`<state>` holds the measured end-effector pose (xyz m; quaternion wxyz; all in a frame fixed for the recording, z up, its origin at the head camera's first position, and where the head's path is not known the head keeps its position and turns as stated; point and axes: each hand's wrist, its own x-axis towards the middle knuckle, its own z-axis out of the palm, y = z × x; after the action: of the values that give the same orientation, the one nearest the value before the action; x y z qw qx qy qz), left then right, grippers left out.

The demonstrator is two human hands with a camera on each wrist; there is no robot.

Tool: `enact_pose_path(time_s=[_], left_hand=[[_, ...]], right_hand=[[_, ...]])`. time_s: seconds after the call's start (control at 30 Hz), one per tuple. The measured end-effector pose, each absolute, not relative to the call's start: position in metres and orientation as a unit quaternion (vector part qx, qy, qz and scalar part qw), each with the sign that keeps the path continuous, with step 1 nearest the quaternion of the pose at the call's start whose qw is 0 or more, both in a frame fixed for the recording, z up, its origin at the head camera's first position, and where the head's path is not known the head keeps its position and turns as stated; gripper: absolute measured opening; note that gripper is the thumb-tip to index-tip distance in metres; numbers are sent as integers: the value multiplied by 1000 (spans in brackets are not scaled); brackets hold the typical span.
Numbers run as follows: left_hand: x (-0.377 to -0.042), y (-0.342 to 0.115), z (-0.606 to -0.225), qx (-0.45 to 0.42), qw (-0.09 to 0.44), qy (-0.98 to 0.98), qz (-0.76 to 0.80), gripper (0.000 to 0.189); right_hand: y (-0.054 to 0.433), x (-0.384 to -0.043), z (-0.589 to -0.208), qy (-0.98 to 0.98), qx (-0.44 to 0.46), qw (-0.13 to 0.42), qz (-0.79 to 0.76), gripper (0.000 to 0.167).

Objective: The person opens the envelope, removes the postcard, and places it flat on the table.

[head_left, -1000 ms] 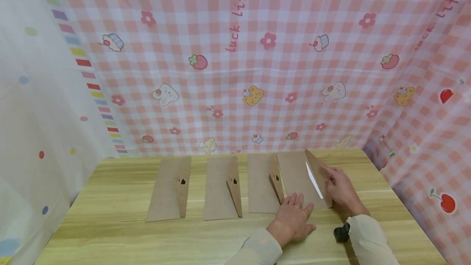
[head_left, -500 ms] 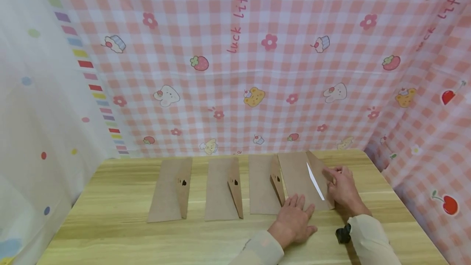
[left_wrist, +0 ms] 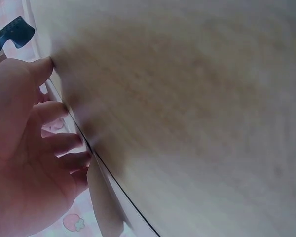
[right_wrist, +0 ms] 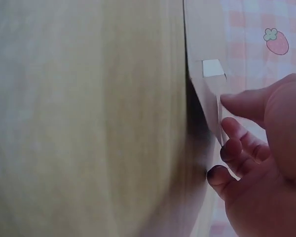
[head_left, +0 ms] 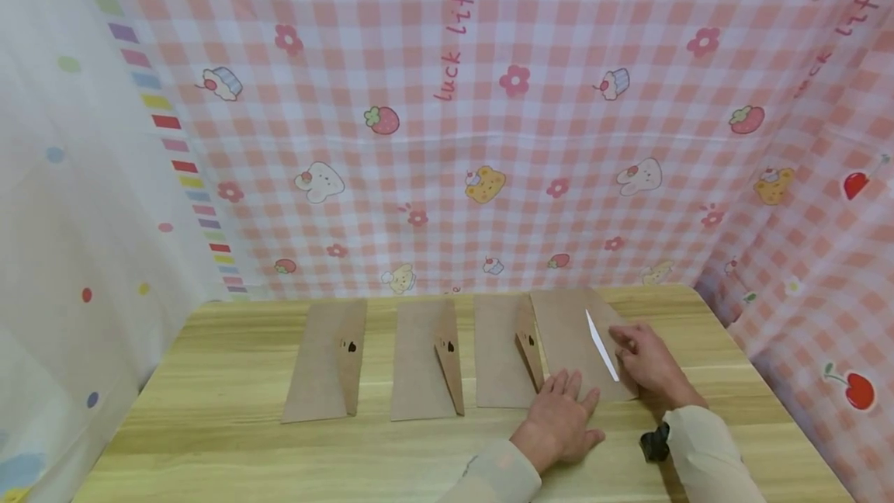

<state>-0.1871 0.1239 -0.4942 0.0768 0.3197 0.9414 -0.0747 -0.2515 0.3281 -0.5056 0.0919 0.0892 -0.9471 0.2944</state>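
Observation:
Several brown kraft-paper envelopes lie in a row on the table. On the rightmost envelope [head_left: 566,332] the flap is folded out to the right, and a strip of white paper [head_left: 602,348] shows along its opening. My right hand [head_left: 648,363] pinches the flap [right_wrist: 209,106] near its outer edge with thumb and curled fingers. My left hand [head_left: 556,418] rests palm down, fingers straight and spread, its fingertips at the near edges of the rightmost envelope and its neighbour [head_left: 501,355]. That neighbour's flap stands partly raised.
Two more envelopes, a middle one [head_left: 419,363] and a leftmost one [head_left: 317,363], lie further left, with black marks on their flaps. A black device [head_left: 655,443] sits at the right wrist. Checked cloth [head_left: 489,138] hangs behind the wooden table [head_left: 279,464].
The rightmost envelope's flap has come down from a raised tilt to lie flatter towards the right. My right index finger, stretched out before, is now curled. The left hand has stayed in place.

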Motion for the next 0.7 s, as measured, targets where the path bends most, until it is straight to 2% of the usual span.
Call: enact_pose_path(time_s=[0.2, 0.53, 0.7], left_hand=[[-186, 124, -495, 317, 76, 942, -85, 62], [-185, 123, -496, 313, 68, 943, -89, 61], [-185, 122, -497, 311, 66, 945, -84, 61]], right_hand=[[330, -253, -510, -944, 91, 74, 310, 39], [330, -254, -511, -939, 54, -12, 340, 59], [330, -255, -511, -939, 55, -26, 339, 61]])
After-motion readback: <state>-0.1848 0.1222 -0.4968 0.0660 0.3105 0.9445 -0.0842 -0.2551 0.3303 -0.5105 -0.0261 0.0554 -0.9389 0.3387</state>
